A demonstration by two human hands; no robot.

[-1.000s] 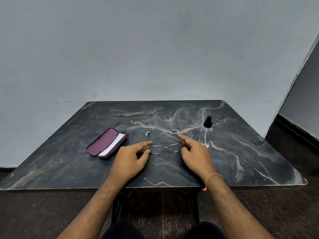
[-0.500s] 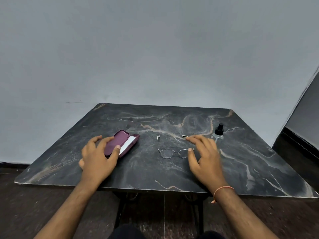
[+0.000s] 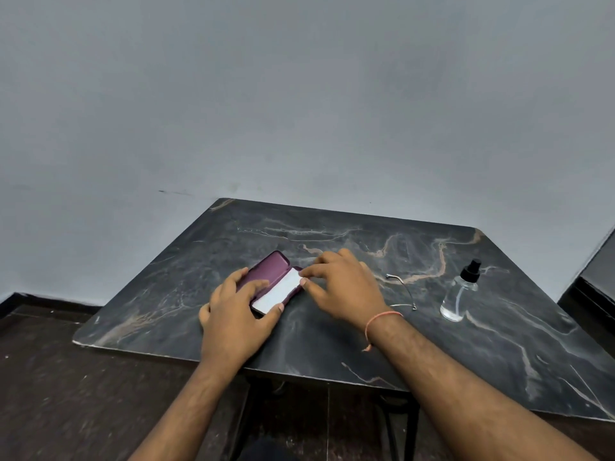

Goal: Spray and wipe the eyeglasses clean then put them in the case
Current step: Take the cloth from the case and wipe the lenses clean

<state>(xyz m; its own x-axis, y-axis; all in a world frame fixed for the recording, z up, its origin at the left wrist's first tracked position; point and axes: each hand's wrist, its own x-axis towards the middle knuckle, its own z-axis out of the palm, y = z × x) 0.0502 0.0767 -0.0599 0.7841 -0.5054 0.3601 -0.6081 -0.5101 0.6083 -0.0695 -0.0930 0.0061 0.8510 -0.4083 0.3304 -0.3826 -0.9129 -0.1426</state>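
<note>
Both hands [image 3: 233, 314] now at case [image 3: 271, 277]

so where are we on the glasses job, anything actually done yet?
Nothing finished. The case lies open, and the left hand steadies it while the right hand pinches the white cloth inside. The eyeglasses lie on the table, partly hidden behind the right wrist, and the spray bottle stands untouched. Spraying, wiping and casing all remain.
</note>
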